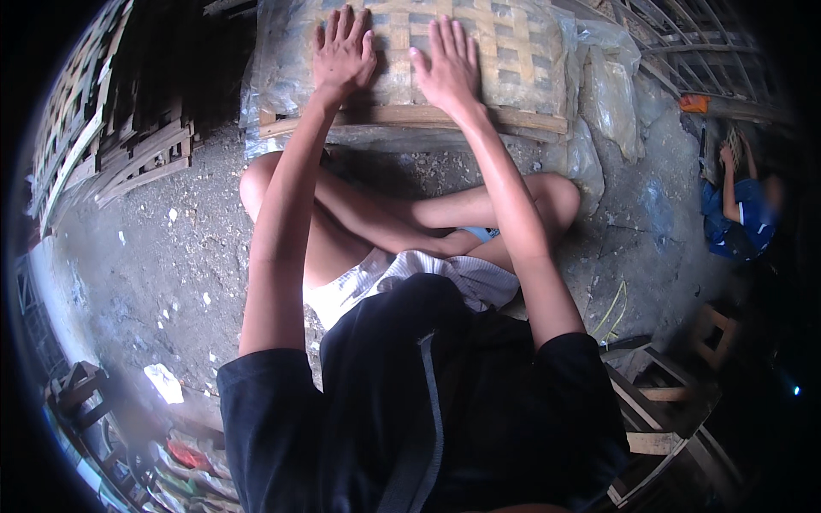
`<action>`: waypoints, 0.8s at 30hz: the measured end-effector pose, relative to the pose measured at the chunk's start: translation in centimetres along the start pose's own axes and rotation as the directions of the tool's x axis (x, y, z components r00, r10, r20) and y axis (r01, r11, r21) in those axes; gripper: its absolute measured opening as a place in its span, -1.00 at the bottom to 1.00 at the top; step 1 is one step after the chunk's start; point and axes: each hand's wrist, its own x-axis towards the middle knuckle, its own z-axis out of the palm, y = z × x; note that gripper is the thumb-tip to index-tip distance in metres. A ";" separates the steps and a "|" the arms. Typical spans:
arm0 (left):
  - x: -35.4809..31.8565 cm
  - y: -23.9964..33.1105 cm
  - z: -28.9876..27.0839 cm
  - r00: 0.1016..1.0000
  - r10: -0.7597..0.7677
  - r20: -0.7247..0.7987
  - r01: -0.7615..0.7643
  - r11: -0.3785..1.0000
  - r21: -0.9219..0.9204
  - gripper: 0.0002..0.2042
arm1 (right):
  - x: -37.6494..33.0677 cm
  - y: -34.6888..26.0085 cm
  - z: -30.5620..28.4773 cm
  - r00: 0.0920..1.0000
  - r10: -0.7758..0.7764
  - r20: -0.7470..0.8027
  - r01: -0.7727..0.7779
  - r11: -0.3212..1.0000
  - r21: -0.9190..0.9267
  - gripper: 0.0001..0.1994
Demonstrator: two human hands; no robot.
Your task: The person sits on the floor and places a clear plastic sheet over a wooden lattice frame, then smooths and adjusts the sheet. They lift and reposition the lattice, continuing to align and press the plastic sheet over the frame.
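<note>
Both arms reach forward over my crossed legs. My left hand (344, 53) lies flat, fingers stretched out, on a low wooden lattice crate or panel (505, 64) wrapped in clear plastic. Beside it on the right, my right hand (448, 73) rests palm down on the same plastic, fingers spread and thumb apart. Neither hand holds anything. A wooden slat (410, 118) runs along the near edge of the lattice, just below my wrists. Loose clear plastic sheeting (611, 85) hangs off its right side.
Lattice panels and slats (141, 162) are stacked at the left. Wooden crates (654, 393) stand at the lower right. Another person (740, 209) in blue sits at the far right, near a slatted rack (710, 56). White scraps (164, 383) litter the rough floor (171, 256).
</note>
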 end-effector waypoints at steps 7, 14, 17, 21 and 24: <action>-0.1 1.2 -0.1 0.984 -0.155 -0.084 0.137 0.972 -0.191 -0.45 | -3.2 19.4 -8.9 0.600 0.797 0.075 -0.789 0.605 -0.109 -0.17; 0.0 -0.2 -1.3 0.992 -0.115 0.045 0.112 0.992 0.057 -0.40 | -0.8 10.4 -7.2 0.872 0.488 -0.039 -0.482 0.870 0.105 -0.29; 1.2 0.3 -0.7 0.998 -0.055 0.000 0.055 0.997 -0.048 -0.39 | 3.1 1.3 -4.3 0.970 0.243 0.030 -0.245 0.958 0.152 -0.36; 1.2 0.6 -0.3 0.975 -0.111 0.194 0.123 0.991 -0.052 -0.35 | 5.6 -6.4 -0.7 0.995 0.067 0.070 -0.073 0.994 0.085 -0.37; 0.4 -1.7 -0.4 0.987 -0.009 0.160 -0.002 0.998 0.065 -0.36 | 8.0 -9.0 0.4 0.994 -0.013 0.104 0.012 1.000 0.007 -0.34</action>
